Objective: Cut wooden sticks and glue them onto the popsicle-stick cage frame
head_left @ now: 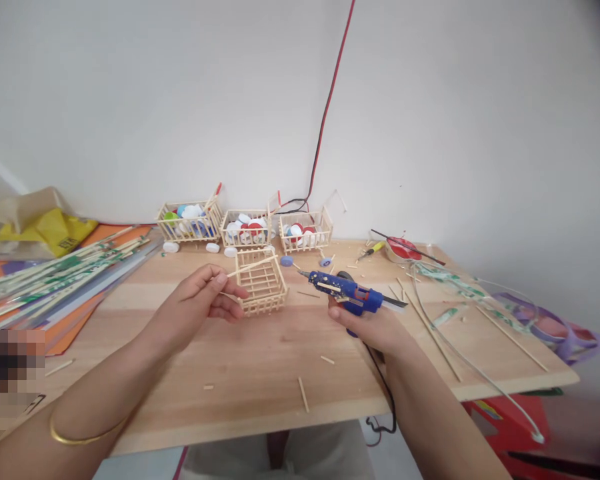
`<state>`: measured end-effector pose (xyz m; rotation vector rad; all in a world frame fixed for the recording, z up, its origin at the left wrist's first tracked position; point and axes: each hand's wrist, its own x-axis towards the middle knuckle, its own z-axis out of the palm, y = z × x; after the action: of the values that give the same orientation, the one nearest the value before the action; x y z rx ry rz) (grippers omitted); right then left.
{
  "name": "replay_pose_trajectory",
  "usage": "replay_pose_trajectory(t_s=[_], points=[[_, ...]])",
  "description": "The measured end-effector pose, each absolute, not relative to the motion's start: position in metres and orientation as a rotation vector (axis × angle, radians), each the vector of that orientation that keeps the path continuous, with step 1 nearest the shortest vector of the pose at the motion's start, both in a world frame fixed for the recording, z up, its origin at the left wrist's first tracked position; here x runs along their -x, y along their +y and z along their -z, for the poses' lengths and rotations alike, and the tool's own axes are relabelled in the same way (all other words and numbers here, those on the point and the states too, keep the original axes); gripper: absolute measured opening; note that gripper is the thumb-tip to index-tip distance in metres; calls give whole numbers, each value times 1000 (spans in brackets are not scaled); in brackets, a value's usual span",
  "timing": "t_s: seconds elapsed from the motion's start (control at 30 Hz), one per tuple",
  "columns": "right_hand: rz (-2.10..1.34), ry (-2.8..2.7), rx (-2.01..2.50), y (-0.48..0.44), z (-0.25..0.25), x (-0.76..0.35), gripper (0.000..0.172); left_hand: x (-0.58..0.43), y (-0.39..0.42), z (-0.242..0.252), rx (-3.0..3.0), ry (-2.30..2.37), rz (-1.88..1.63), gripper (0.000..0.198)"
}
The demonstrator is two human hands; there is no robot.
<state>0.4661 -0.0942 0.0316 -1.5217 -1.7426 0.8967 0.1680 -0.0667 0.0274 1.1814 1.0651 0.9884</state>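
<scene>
My left hand (205,300) pinches a thin wooden stick (250,267) that reaches out over a small open basket (263,287) built of sticks, which stands on the wooden table (260,373). My right hand (375,327) grips a blue glue gun (347,292) just right of the basket, nozzle pointing left towards it. A black cord runs from the gun over the table's front edge.
Three stick carts (245,227) filled with coloured bottle caps stand at the back by the wall. A pile of long sticks and coloured paper (60,280) lies at the left. Loose sticks, white cable and a red lid (403,250) are at the right.
</scene>
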Motion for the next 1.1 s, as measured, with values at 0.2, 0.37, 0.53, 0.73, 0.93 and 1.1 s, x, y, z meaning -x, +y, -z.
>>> replay_pose_trajectory(t_s=[0.2, 0.37, 0.53, 0.73, 0.93, 1.1], points=[[-1037, -1735, 1701, -102, -52, -455, 28, -171, -69, -33, -1150, 1088, -1006, 34], [-1007, -1720, 1678, -102, -50, -453, 27, -171, -67, -34, -1127, 1118, -1051, 36], [-990, -1742, 1688, -102, -45, -455, 28, -169, -67, -32, -1135, 1122, -1059, 35], [-915, -1759, 1695, -102, -43, -456, 28, -170, -67, -33, -1143, 1121, -1072, 36], [-892, -1775, 1703, -102, -45, -455, 24, -170, -67, -36, -1148, 1124, -1076, 35], [-867, -1783, 1690, -102, -45, -455, 23, -171, -68, -38, -1149, 1136, -1077, 35]])
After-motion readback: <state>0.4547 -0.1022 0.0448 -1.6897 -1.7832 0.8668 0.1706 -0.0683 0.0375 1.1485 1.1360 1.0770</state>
